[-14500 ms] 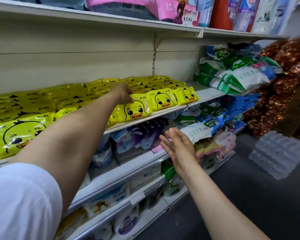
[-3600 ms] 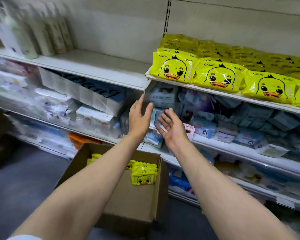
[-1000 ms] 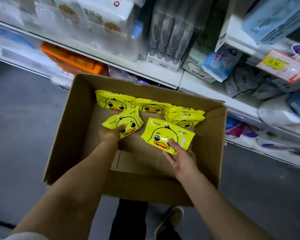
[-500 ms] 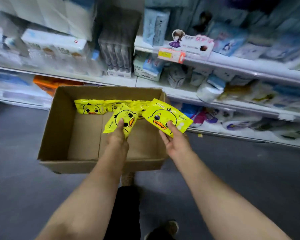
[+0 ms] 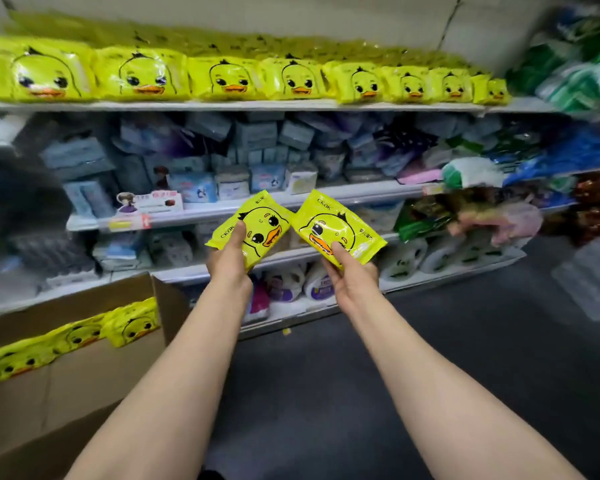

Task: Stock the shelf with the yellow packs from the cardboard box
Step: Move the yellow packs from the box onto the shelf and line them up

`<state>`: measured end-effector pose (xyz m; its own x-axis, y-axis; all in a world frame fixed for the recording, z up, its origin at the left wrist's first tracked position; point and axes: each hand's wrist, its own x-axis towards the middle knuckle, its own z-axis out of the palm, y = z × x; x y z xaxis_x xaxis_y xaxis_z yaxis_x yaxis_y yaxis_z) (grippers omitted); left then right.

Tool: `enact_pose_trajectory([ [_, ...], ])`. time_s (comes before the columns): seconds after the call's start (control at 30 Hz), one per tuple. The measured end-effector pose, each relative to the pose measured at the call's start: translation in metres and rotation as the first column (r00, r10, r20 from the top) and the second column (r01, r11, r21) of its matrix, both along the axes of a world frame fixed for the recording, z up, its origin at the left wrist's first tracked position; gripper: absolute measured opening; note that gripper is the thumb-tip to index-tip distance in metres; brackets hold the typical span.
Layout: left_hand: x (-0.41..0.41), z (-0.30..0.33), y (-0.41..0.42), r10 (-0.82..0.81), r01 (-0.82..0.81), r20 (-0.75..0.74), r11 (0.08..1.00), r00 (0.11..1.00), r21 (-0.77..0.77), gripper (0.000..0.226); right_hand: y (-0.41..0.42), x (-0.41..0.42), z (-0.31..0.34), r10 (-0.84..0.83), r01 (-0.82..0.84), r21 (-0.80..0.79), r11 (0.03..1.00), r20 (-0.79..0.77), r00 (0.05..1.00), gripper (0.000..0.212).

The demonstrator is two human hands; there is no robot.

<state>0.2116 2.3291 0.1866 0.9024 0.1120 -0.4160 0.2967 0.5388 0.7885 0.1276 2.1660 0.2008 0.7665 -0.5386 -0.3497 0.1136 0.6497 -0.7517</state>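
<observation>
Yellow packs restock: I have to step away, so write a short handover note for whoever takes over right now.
Left hand: holds one yellow pack in front of the shelves.
Right hand: holds a second pack beside it.
Top shelf: a row of yellow packs already lines its front edge.
Cardboard box, lower left: more packs still lie inside.
Left to do: shelve the two held packs, then the remaining ones in the box.
</observation>
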Motion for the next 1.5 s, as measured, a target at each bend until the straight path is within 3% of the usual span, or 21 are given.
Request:
enact_pose_trajectory([
  [0.23, -0.007, 0.078, -0.132, -0.183, 0.181, 0.225, 0.983, 0.957, 0.029, 0.013, -0.122, -0.032, 0.052, -0.233, 0.235, -0.011, 0.972, 0.099, 0.967, 0.020],
  [0.4, 0.007, 0.105, -0.218, -0.255, 0.236, 0.271, 0.967, 0.928, 0.100, 0.017, -0.200, -0.027, 0.073, -0.309, 0.312, 0.015, 0.950, 0.174, 0.935, 0.026],
  [0.57, 0.046, 0.117, -0.309, -0.289, 0.274, 0.297, 0.957, 0.910, 0.091, 0.028, -0.287, 0.000, 0.085, -0.373, 0.379, 0.023, 0.925, 0.233, 0.898, 0.059],
  [0.73, 0.099, 0.137, -0.441, -0.394, 0.405, 0.315, 0.914, 0.863, 0.033, 0.034, -0.408, 0.044, 0.102, -0.383, 0.393, -0.050, 0.918, 0.141, 0.913, 0.034],
  [0.93, 0.154, 0.173, -0.566, -0.500, 0.540, 0.328, 0.840, 0.802, -0.041, 0.030, -0.526, 0.092, 0.153, -0.432, 0.465, -0.086, 0.881, 0.256, 0.865, 0.022],
  [1.07, 0.180, 0.180, -0.626, -0.565, 0.602, 0.317, 0.798, 0.762, -0.027, 0.019, -0.585, 0.116, 0.152, -0.441, 0.476, -0.074, 0.877, 0.273, 0.855, 0.030],
  [1.27, 0.212, 0.191, -0.694, -0.532, 0.614, 0.391, 0.780, 0.751, -0.120, 0.010, -0.671, 0.173, 0.147, -0.428, 0.451, 0.000, 0.892, 0.315, 0.847, 0.044],
  [1.43, 0.255, 0.210, -0.734, -0.450, 0.517, 0.420, 0.854, 0.788, -0.054, 0.035, -0.738, 0.242, 0.152, -0.300, 0.327, -0.002, 0.945, 0.389, 0.871, 0.040],
  [1.5, 0.272, 0.221, -0.749, -0.424, 0.460, 0.431, 0.888, 0.797, 0.023, 0.030, -0.762, 0.271, 0.158, -0.215, 0.242, -0.011, 0.970, 0.424, 0.880, 0.040],
])
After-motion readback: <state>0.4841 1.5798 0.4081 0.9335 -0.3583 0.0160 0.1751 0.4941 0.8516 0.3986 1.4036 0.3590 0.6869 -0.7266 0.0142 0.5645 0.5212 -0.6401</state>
